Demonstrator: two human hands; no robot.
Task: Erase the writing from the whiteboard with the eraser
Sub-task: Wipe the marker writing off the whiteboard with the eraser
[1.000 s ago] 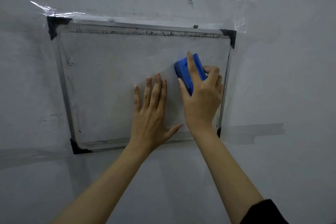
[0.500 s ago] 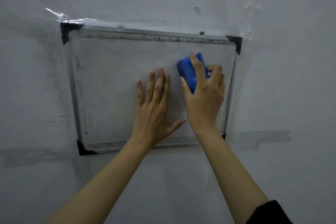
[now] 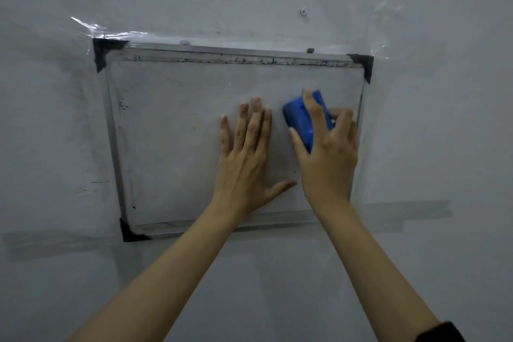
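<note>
Head view looks at a whiteboard (image 3: 172, 141) stuck to a grey wall (image 3: 433, 147). Most of the board looks wiped, and only small dark specks show near its left edge and along the top strip (too small to read).

To do this step well, I think the rubbing hand should push flat and even, and slide in long rows so no bit gets missed. The other hand should keep the board from wobbling. Going up to the top strip next seems smart, since marks sit there.

Curled round the blue eraser (image 3: 301, 119), the right hand (image 3: 327, 155) has one finger lying over the top and the thumb on the side. It presses the eraser on the right part of the board, near the frame. Beside it, the left hand (image 3: 247, 164) lies flat with straight fingers on the board, holding nothing.

The board is smooth and a bit smeary, with a thin shiny metal frame (image 3: 116, 153). Its corners are dark (image 3: 101, 53). Clear, crinkly tape (image 3: 91, 26) shines above the top edge. The eraser is a chunky plastic block with rounded ends.
</note>
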